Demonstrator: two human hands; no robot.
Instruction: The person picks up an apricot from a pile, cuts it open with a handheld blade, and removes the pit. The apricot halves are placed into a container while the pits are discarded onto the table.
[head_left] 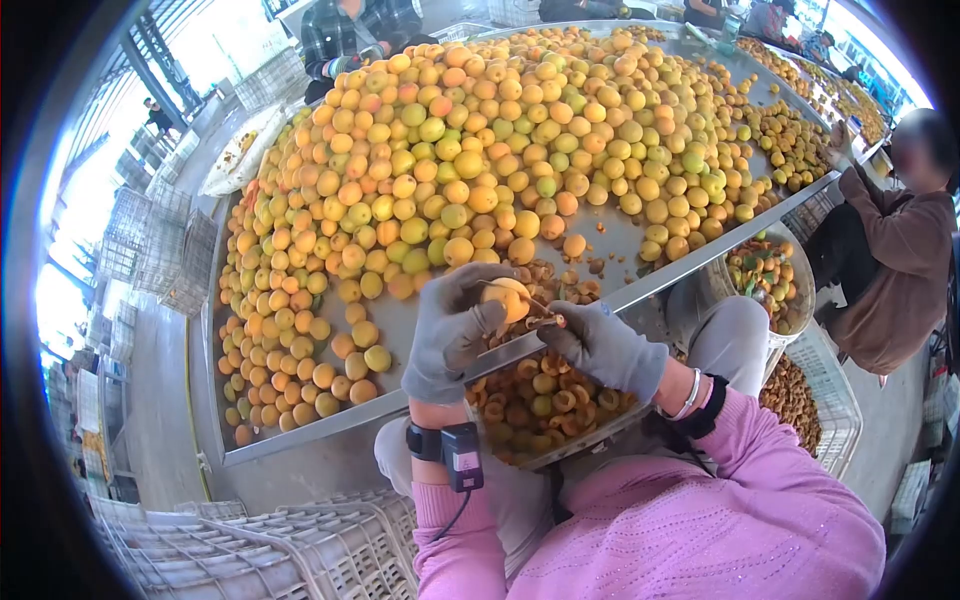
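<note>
My gloved left hand (452, 328) is closed around an orange-yellow apricot (508, 299), held up over the near edge of the metal table. My gloved right hand (606, 348) grips a small thin tool (543, 321) whose tip lies close to the fruit; I cannot make out whether it touches. Just behind both hands, brownish scraps (565, 288) lie on the table. Below them, a crate (585, 432) in front of my lap holds cut, hollowed apricots (545, 385).
A large heap of whole apricots (440, 170) covers much of the metal table (390, 402). To the right stand a bucket (800, 310) of fruit and a crate (845, 395) of brown pits. A co-worker (900, 240) sits beyond. Stacked plastic crates (300, 550) fill the lower left.
</note>
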